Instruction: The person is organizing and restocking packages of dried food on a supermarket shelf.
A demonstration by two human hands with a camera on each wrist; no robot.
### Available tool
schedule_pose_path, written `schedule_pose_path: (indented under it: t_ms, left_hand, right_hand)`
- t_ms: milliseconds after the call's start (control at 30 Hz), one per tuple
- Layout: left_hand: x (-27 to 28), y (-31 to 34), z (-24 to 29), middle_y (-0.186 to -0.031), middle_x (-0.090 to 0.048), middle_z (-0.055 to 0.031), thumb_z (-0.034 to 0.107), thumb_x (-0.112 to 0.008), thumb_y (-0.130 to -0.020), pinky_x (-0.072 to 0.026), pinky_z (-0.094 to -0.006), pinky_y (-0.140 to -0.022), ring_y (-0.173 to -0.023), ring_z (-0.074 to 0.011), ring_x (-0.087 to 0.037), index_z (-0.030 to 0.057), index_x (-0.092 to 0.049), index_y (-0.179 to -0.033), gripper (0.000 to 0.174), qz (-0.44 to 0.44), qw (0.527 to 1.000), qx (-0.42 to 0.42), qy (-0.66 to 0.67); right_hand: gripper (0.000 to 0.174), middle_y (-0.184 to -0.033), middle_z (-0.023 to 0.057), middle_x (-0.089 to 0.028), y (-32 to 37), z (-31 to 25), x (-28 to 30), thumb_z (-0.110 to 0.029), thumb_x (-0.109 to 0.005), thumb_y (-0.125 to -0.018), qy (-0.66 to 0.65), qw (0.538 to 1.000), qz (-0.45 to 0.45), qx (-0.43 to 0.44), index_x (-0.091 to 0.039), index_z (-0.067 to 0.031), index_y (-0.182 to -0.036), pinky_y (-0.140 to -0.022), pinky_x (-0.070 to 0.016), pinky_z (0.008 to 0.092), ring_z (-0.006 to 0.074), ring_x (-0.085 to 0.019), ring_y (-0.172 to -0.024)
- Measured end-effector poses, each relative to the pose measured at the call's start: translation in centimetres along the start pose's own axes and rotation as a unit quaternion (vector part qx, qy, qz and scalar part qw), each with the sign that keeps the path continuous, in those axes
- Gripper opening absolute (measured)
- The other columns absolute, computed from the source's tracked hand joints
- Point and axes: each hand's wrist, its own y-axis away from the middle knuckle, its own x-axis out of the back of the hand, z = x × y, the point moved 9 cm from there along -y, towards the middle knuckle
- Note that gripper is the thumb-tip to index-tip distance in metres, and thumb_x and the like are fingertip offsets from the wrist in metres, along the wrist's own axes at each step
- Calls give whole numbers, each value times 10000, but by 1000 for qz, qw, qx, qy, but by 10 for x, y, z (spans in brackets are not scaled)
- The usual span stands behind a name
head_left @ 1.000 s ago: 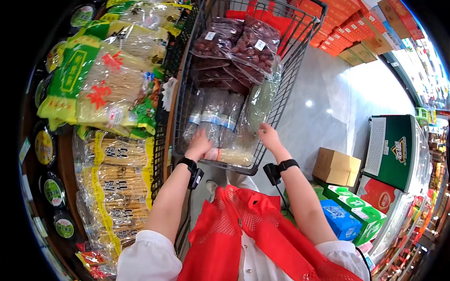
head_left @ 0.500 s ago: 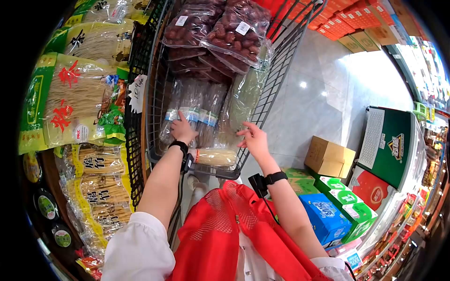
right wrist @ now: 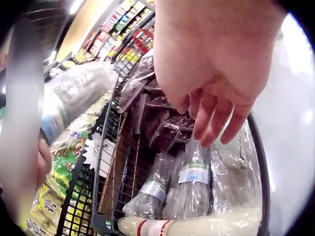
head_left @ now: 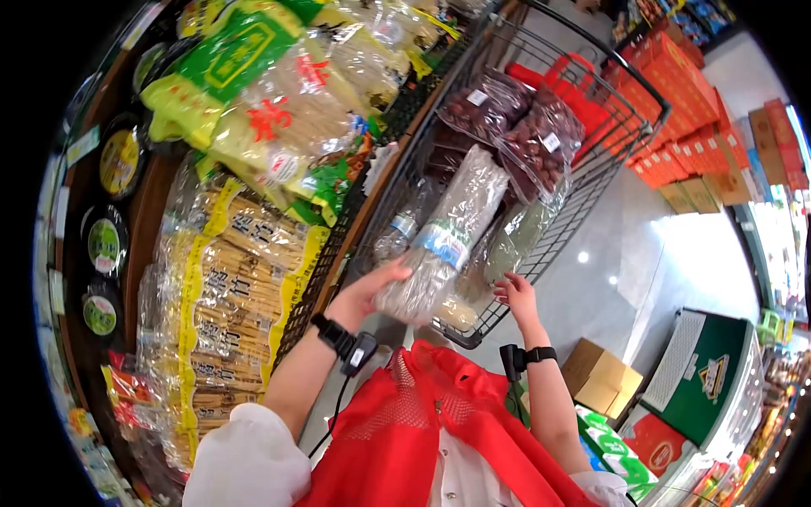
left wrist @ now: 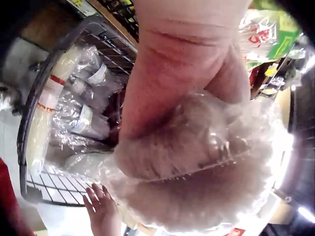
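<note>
My left hand [head_left: 372,289] grips a long clear noodle packet [head_left: 448,241] with a blue-white band, raised over the near end of the cart [head_left: 473,338]. In the left wrist view the left hand [left wrist: 182,98] has its fingers pressed into the crinkled plastic. My right hand [head_left: 517,300] hangs over the cart's right side with fingers loosely bent, holding nothing. Below the right hand [right wrist: 216,98] lie more banded packets [right wrist: 193,184] and a pale bundle with a red label [right wrist: 155,228]. Bags of dark red fruit [head_left: 545,139] lie farther in.
Left of the cart, a shelf holds noodle bags [head_left: 279,118] and yellow-edged packets [head_left: 232,304]. To the right stand a cardboard box [head_left: 601,378], green cartons [head_left: 612,448] and a green freezer [head_left: 705,367]. Red boxes [head_left: 676,93] are stacked beyond the cart.
The left hand has taken hold of a banded packet and lifted it from the others. The right hand has moved toward the cart's right edge. The head view has turned and shifted.
</note>
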Motion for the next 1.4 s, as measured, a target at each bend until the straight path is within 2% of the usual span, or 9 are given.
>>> schedule_pose_path:
  t_ms: [300,367,633,833,900,1067,1267,1333,1400]
  left_hand:
    - [-41,213,-9,-1260,-453,-154,263,-664,-680,-326,-350,-1006,-1143,-249,-464,-38,-338,-1277,745,34,977,-165,128]
    - [-23,227,-26,-1279,-437,-155,334,-649,-710,-321,-350,-1010,-1160,-254,-447,-8,-328,-1303,756,31,978,-154,140]
    - [-3,337,-21,-1404,-264,-135,686,-372,-768,-332,-584,-935,-1246,-411,-291,144,-266,-1370,817,-214,853,-324,350]
    - [41,463,-17,-1385,-293,-123,648,-348,-817,-336,-532,-965,-1239,-359,-324,98,-252,-1350,771,-50,799,-513,308]
    - [60,489,-30,-1352,-341,-137,514,-376,-883,-338,-485,-988,-1225,-326,-356,48,-301,-1306,633,214,806,-530,155]
    - [80,553,-21,-1254,-460,-131,396,-411,-911,-419,-389,-943,-1140,-252,-470,33,-346,-1267,513,229,717,-635,173]
    - [63,634,-14,-1233,-487,-88,417,-427,-889,-432,-357,-918,-1107,-208,-499,53,-370,-1264,525,345,672,-652,69]
    - [53,650,-8,-1171,-538,-71,411,-437,-881,-452,-357,-878,-1051,-183,-539,61,-408,-1238,501,390,669,-632,-7]
    - [39,659,1,-1120,-568,-59,409,-458,-870,-473,-337,-821,-998,-162,-567,59,-435,-1211,490,412,653,-635,-19]
  right_hand:
    - [522,-1278,116,-442,131,-169,-179,-232,-499,-895,116,906,-385,133,-297,-51,-1340,-959,-356,321,200,-455,-1138]
    - [608,-1320,108,-397,180,-198,-229,-331,-504,-884,-165,801,-556,150,-242,-59,-1361,-1006,-306,364,229,-407,-1193]
    - [469,-1214,104,-495,285,-222,-391,-363,-454,-887,-377,844,-380,-25,-403,-60,-1242,-933,-400,420,267,-501,-1084]
    - [408,-1234,90,-471,357,-220,-426,-275,-442,-906,-312,824,-467,71,-384,-67,-1252,-984,-338,406,239,-427,-1168]
    - [426,-1237,98,-464,377,-201,-443,-137,-525,-849,-299,809,-501,67,-387,-32,-1239,-994,-338,441,261,-455,-1132]
    - [509,-1293,153,-408,417,-193,-445,-255,-533,-841,-232,682,-679,144,-372,-25,-1266,-1026,-268,509,323,-372,-1212]
    - [576,-1298,177,-413,361,-154,-415,-282,-509,-821,12,774,-616,144,-341,0,-1294,-978,-359,468,320,-442,-1167]
    - [597,-1286,180,-428,369,-154,-421,-308,-512,-821,-188,718,-660,-116,-344,13,-1296,-981,-365,427,297,-452,-1163]
    - [818,-1280,163,-438,379,-161,-426,-495,-591,-760,18,765,-644,-8,-309,40,-1310,-1004,-331,396,254,-450,-1162]
